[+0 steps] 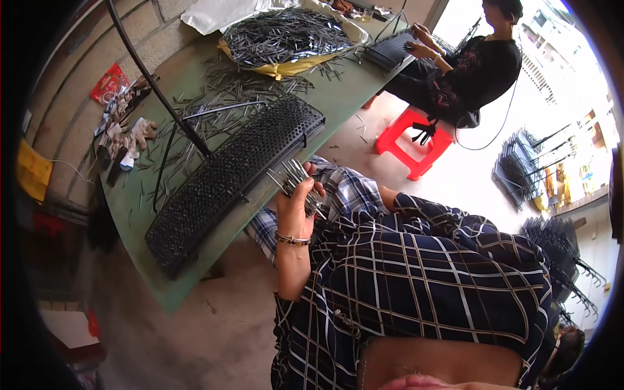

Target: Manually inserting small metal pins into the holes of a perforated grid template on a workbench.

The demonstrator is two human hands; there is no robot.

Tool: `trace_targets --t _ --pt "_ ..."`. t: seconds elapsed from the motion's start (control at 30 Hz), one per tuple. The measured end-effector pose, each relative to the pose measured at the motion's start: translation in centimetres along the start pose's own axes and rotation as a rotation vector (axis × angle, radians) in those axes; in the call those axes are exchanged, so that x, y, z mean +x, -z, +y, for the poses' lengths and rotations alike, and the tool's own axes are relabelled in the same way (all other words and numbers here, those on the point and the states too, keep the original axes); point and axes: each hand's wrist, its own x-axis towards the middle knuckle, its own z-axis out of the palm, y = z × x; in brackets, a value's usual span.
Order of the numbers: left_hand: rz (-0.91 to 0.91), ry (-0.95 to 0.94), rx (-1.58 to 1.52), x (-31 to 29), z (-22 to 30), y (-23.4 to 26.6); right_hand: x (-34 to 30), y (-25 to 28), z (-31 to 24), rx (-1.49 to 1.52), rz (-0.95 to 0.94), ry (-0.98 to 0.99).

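My left hand (300, 198), with bracelets at its wrist, is closed around a bunch of thin metal pins (294, 174). The pins stick out on both sides of the fist at mixed angles. Just past the hand, on the table, lies a long black perforated rack (234, 169) with a dense grid of holes and a thin wire stand. The left hand is close to its near edge without visibly touching it. A dark checked sleeve (442, 211) shows on my right side, but no right hand can be made out.
The green table (153, 276) bears loose pins (221, 88) and an open sack heaped with more (286, 39). Work gloves (140, 133) lie at the left. A black bent pole (156, 84) rises behind the rack. A co-worker (478, 71) sits by a red stool (416, 140), handling another rack (390, 49).
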Motion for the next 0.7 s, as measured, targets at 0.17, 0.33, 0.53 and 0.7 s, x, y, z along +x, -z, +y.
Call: trace_targets --t 0.17,0.33,0.53,0.7 --pt "0.006 0.056 -0.013 -0.4 0.1 -0.5 -0.5 1.6 -2.4 0.322 0.001 0.124" --pt "0.006 0.072 -0.03 -0.1 -0.2 -0.7 -2.2 3.9 -7.4 0.454 -0.04 0.082" --pt "-0.017 0.112 -0.021 0.3 -0.6 -1.6 -1.0 2.0 -1.4 0.264 0.035 0.102" --pt "-0.007 0.099 -0.031 0.1 -0.4 -1.6 0.6 1.3 -1.9 0.587 0.024 -0.076"
